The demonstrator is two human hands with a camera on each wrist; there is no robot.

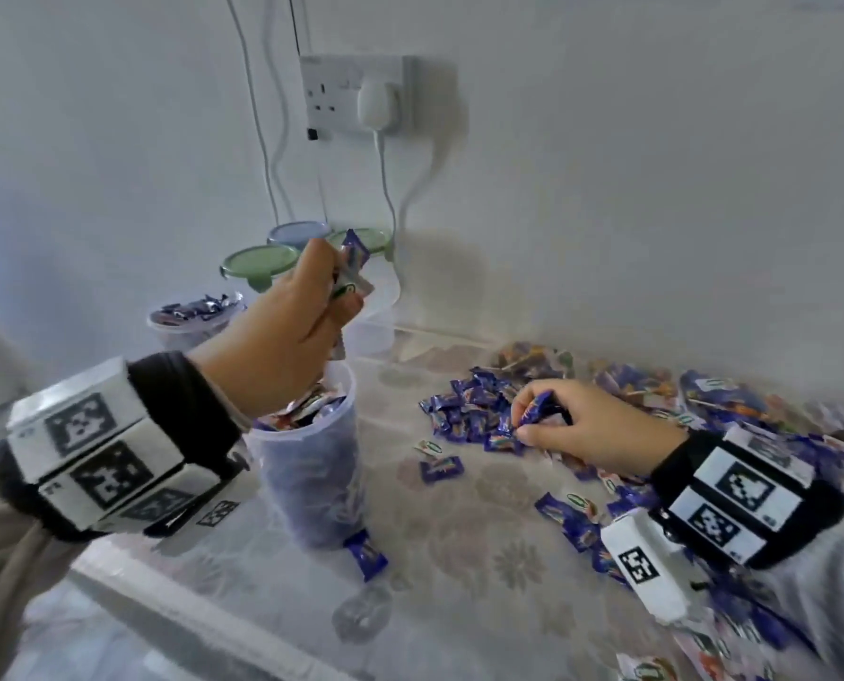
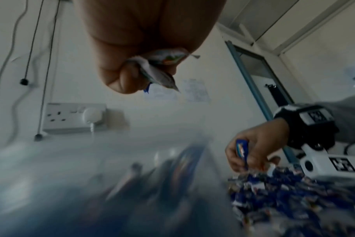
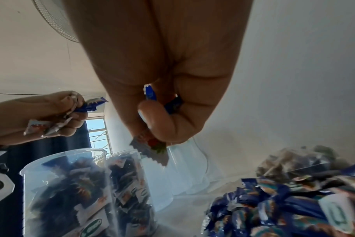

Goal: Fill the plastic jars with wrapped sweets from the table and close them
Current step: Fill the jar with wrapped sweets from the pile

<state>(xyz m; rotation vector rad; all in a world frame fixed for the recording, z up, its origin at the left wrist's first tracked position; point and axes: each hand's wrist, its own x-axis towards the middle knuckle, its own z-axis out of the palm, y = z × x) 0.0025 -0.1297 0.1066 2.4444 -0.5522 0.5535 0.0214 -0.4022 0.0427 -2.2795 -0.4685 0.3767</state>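
Fingers of the left hand (image 1: 282, 331) pinch several wrapped sweets (image 1: 351, 267) just above the front jar (image 1: 307, 464), which is nearly full and has no lid. To the jar's right, the right hand (image 1: 601, 430) pinches another sweet (image 1: 535, 410) from the heap (image 1: 478, 410) on the table (image 1: 483, 557). Behind the jar, a second jar (image 1: 189, 321) stands filled but open, lidded jars (image 1: 257, 265) beyond it; many sweets seem still to be packed.

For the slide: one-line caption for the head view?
Left hand holds wrapped sweets above a nearly full jar while right hand picks another from the pile.
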